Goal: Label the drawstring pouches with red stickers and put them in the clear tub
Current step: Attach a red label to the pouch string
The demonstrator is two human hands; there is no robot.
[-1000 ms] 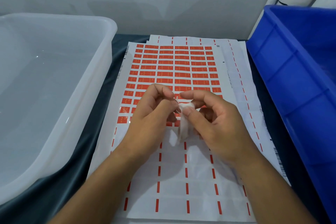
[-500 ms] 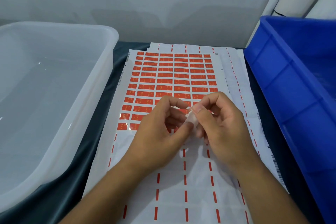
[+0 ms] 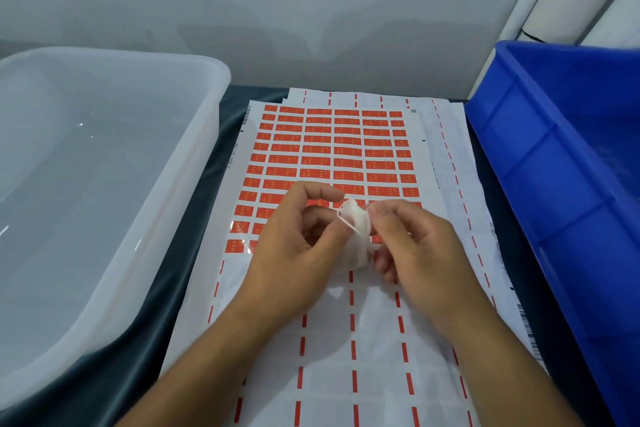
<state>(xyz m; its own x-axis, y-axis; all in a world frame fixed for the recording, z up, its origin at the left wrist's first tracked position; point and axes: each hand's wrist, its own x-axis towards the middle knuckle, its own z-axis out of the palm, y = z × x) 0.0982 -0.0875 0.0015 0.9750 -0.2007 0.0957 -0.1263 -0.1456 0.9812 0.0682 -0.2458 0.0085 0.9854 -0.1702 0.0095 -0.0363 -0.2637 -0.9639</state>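
Observation:
A small white drawstring pouch [image 3: 356,236] hangs between my two hands above the sticker sheet [image 3: 332,149]. My left hand [image 3: 294,250] pinches the pouch's mouth edge with thumb and forefinger. From the right, my right hand [image 3: 415,246] pinches the pouch top, its other fingers curled beneath. The sheet carries rows of red stickers in its far half; its near half shows only red dashes on bare backing. No sticker shows on the visible side of the pouch. The clear tub [image 3: 194,163] stands at the left with nothing visible inside it.
A blue plastic bin [image 3: 540,166] stands at the right, close to the sheets' edge. More backing sheets [image 3: 446,149] lie under the top sheet. A dark cloth [image 3: 207,204] covers the table. A grey wall rises behind.
The pouch, bunched between my fingertips before, now hangs more open below them. Both hands stay over the sheet's middle, slightly further apart. The camera view dipped a little.

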